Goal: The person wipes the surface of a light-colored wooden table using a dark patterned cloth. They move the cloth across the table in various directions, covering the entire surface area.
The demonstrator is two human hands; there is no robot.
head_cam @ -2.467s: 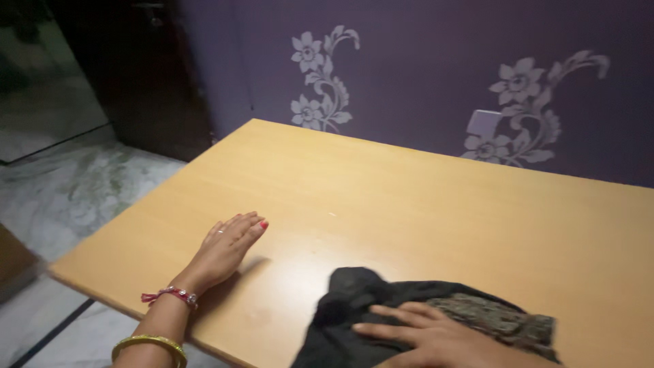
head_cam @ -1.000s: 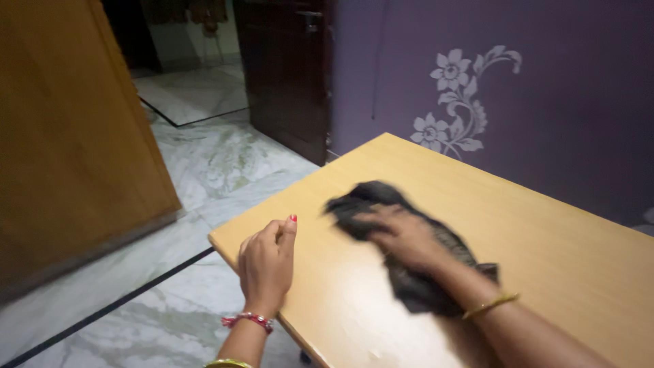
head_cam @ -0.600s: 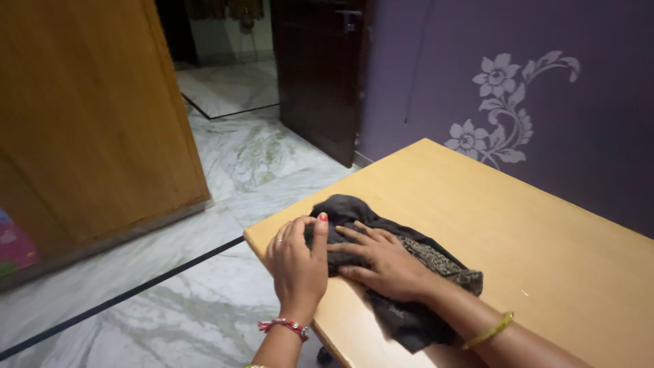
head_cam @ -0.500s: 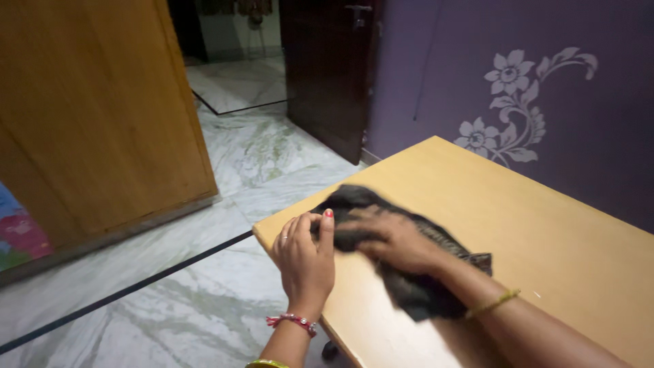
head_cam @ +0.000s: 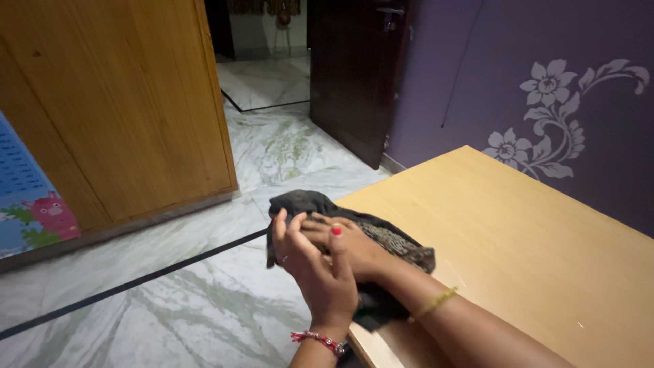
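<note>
Filling most of the room underfoot is a pale marble floor (head_cam: 170, 300) veined with green and crossed by a thin dark line, and behind it stands a tall wooden wardrobe (head_cam: 122, 102) with a colourful children's chart (head_cam: 30, 204) leaning at its foot. A purple wall (head_cam: 531, 75) painted with a white flower motif (head_cam: 552, 116) runs behind the light wooden table (head_cam: 531, 252), and a dark brown door (head_cam: 351, 75) stands ajar beside the wall. At the table's near left corner a dark cloth (head_cam: 310, 204), black with a brownish patterned patch, is bunched up and hangs partly past the table's left edge. The person's right hand (head_cam: 354, 249) lies flat on top of the cloth, fingers spread, pressing it against the tabletop rather than gripping it; a thin gold bangle (head_cam: 434, 303) circles that wrist. The left hand (head_cam: 310, 262) sits just off the corner, palm turned toward the cloth, fingers loosely curved and apart, touching the cloth's hanging edge without closing on it. A thumbnail with red polish shows clearly, and a red beaded bracelet (head_cam: 317, 339) wraps the left wrist.
</note>
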